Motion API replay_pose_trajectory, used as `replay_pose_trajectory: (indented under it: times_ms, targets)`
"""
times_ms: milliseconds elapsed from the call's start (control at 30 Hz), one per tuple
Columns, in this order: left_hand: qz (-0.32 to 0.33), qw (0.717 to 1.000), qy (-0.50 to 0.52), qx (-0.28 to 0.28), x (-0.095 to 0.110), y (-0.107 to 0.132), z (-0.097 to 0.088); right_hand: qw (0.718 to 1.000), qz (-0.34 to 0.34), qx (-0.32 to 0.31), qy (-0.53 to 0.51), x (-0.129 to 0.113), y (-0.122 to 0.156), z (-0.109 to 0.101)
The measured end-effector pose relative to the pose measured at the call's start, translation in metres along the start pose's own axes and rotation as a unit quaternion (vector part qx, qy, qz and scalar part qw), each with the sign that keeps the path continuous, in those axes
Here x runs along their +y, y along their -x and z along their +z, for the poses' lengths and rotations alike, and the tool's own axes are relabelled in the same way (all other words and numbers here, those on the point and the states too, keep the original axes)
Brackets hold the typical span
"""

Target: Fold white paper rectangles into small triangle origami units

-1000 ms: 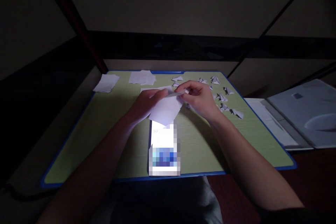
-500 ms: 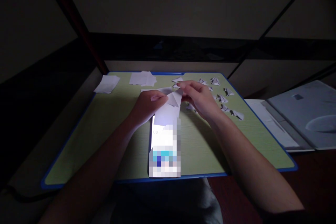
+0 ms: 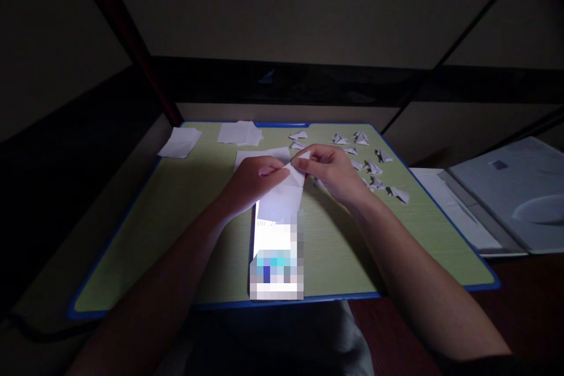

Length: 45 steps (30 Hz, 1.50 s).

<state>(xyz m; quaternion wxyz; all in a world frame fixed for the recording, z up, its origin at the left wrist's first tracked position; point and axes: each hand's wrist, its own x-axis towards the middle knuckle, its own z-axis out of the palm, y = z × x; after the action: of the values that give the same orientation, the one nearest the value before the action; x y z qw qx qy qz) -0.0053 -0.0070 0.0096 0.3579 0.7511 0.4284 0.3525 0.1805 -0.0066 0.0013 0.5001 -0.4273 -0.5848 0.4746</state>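
Between both hands I hold a partly folded sheet of white paper [image 3: 282,198] above the table, its lower part hanging down over the top of a lit phone [image 3: 272,238]. My left hand [image 3: 259,179] pinches the paper's left side with the thumb on top. My right hand [image 3: 330,171] is closed on its upper right corner, thumb and fingertips pressed together at the folded edge. Behind the hands another white sheet [image 3: 263,155] lies flat. Right of my right hand, several small folded paper pieces [image 3: 373,167] are scattered.
The green table [image 3: 176,235] has a blue rim. Paper stacks lie at the far left [image 3: 180,142] and far middle [image 3: 240,133]. A grey-white flat case or box [image 3: 511,188] is beyond the right edge. A wall panel [image 3: 282,111] stands close behind the table.
My right hand has moved slightly down and left along the paper's top edge, closer to my left hand. The paper's lower end hangs a little lower over the phone.
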Motion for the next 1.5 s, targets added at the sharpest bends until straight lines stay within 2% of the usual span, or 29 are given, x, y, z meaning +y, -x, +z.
replay_pose_trajectory:
  times_ms: [300,433,600,767,1033,1367,1500]
  targets:
    - [-0.001,0.999,0.010,0.031,-0.0002,0.0005,0.0019,1.000,-0.017,0.001,-0.024,0.0019,0.0011,0.0010]
    - [-0.005,0.999,0.008,0.040,0.0008,0.0004,0.0024,0.999,-0.010,-0.022,-0.024,0.0033,0.0025,0.0013]
    - [0.011,1.000,-0.003,0.021,0.0001,0.0007,0.0013,1.000,0.001,-0.022,-0.007,0.0039,0.0016,0.0009]
    - [0.012,0.999,-0.037,0.013,-0.0004,-0.0001,-0.0004,0.999,-0.016,0.019,-0.034,0.0033,-0.0006,-0.0001]
    - [0.023,0.999,-0.039,0.015,-0.0003,0.0003,-0.0011,0.994,0.045,0.001,-0.095,0.0071,0.0003,0.0032]
    - [0.028,0.999,0.027,0.005,0.0016,0.0025,0.0005,0.991,0.036,0.033,-0.125,0.0050,0.0005,0.0036]
    - [0.025,0.999,0.035,0.013,-0.0010,0.0020,0.0013,0.987,0.053,0.032,-0.147,0.0051,0.0006,0.0040]
